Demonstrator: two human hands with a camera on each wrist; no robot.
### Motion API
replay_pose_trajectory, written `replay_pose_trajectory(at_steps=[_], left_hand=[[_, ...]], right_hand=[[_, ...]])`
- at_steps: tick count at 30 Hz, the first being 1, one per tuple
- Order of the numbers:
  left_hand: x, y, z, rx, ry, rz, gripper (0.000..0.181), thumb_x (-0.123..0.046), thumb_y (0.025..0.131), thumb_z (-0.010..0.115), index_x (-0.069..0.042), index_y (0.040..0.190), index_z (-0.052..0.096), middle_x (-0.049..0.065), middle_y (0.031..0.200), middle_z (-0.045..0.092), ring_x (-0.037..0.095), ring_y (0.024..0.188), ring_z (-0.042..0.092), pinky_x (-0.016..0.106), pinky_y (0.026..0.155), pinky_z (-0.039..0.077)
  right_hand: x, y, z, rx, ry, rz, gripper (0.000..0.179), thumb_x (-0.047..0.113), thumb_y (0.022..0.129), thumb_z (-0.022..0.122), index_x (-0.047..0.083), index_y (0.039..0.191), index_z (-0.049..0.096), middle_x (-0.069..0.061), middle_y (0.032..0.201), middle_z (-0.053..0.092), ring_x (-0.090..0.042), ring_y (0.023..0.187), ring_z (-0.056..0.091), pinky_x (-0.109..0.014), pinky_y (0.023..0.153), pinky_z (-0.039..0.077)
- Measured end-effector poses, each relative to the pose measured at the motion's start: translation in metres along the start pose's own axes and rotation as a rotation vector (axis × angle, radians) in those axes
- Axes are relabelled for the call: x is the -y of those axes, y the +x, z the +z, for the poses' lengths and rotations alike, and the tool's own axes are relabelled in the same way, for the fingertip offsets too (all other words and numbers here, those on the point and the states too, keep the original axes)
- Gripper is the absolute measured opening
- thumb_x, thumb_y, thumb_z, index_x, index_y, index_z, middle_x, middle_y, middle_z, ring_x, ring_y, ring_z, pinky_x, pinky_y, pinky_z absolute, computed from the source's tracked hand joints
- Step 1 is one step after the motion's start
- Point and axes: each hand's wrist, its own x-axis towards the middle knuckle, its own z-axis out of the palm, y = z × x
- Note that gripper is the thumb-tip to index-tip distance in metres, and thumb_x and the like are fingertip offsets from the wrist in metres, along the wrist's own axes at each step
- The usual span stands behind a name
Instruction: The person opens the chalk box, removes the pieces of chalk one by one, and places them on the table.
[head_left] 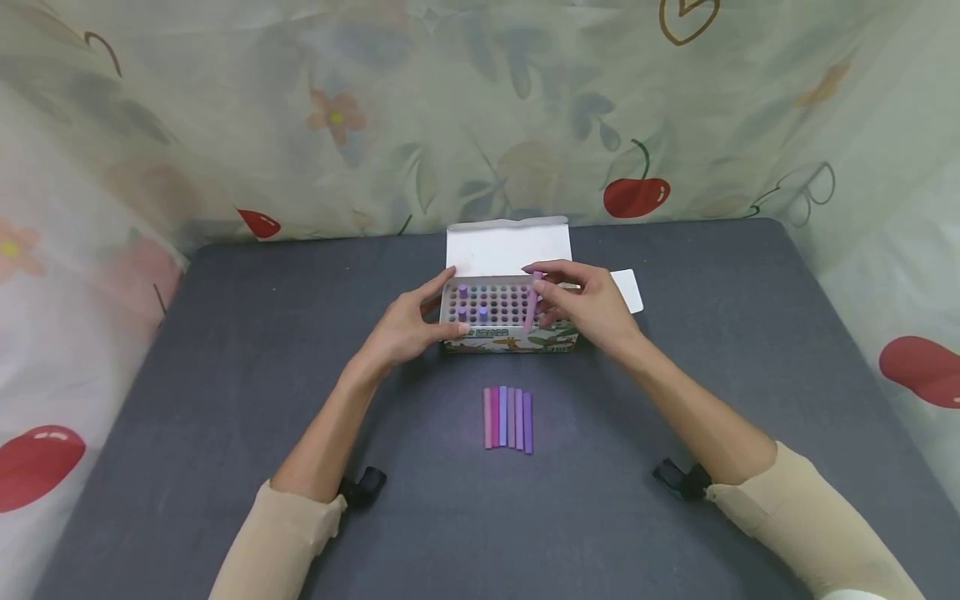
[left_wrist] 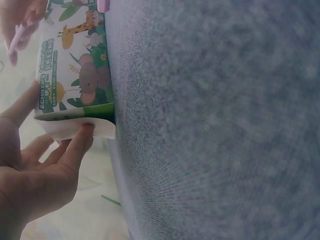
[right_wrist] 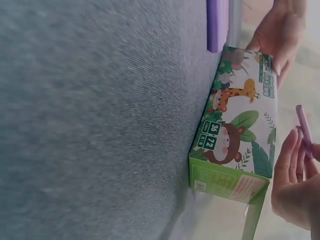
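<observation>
A cardboard chalk box (head_left: 510, 340), printed with cartoon animals, stands with its white lid flipped back. Inside it, a tray (head_left: 510, 305) full of round holes holds a few upright purple chalk sticks on the left side. My left hand (head_left: 405, 329) grips the box's left end, thumb at the front corner and a finger at the back. Over the right part of the tray, my right hand (head_left: 592, 302) pinches a pinkish-purple chalk stick (right_wrist: 303, 125) between thumb and fingers. The stick is tilted, its lower end overlapping the box's front edge in the head view.
Several pink, blue and purple chalk sticks (head_left: 508, 419) lie side by side on the dark grey table (head_left: 300, 400), in front of the box. A white side flap (head_left: 628, 291) sticks out at the box's right. Patterned cloth (head_left: 480, 125) hangs behind the table.
</observation>
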Motion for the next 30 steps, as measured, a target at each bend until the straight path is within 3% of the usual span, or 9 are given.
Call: replay_pose_trajectory(at_steps=[12, 19, 30], left_hand=[[-0.002, -0.001, 0.0, -0.003, 0.002, 0.001, 0.086, -0.026, 0.088, 0.078, -0.036, 0.157, 0.027, 0.005, 0.162, 0.028, 0.026, 0.146, 0.032, 0.046, 0.109, 0.039], [-0.001, -0.002, -0.001, -0.006, -0.006, 0.003, 0.086, -0.025, 0.089, 0.078, -0.034, 0.157, 0.027, 0.006, 0.16, 0.03, 0.026, 0.146, 0.032, 0.045, 0.111, 0.037], [-0.001, -0.002, 0.001, -0.006, -0.011, 0.012, 0.086, -0.025, 0.089, 0.078, -0.035, 0.157, 0.028, 0.006, 0.16, 0.031, 0.025, 0.145, 0.033, 0.045, 0.11, 0.038]], right_hand=[[-0.003, -0.022, -0.006, 0.044, -0.014, 0.04, 0.034, 0.015, 0.094, 0.071, 0.004, 0.126, 0.068, -0.02, 0.109, 0.068, -0.023, 0.077, 0.072, -0.037, 0.072, 0.059], [-0.004, -0.032, -0.004, 0.057, 0.004, 0.05, 0.033, 0.012, 0.094, 0.07, 0.001, 0.125, 0.066, -0.019, 0.105, 0.063, -0.024, 0.075, 0.072, -0.04, 0.07, 0.06], [-0.017, -0.054, -0.005, 0.084, -0.033, 0.106, 0.032, 0.014, 0.092, 0.073, 0.003, 0.122, 0.069, -0.019, 0.105, 0.069, -0.023, 0.069, 0.07, -0.04, 0.071, 0.06]])
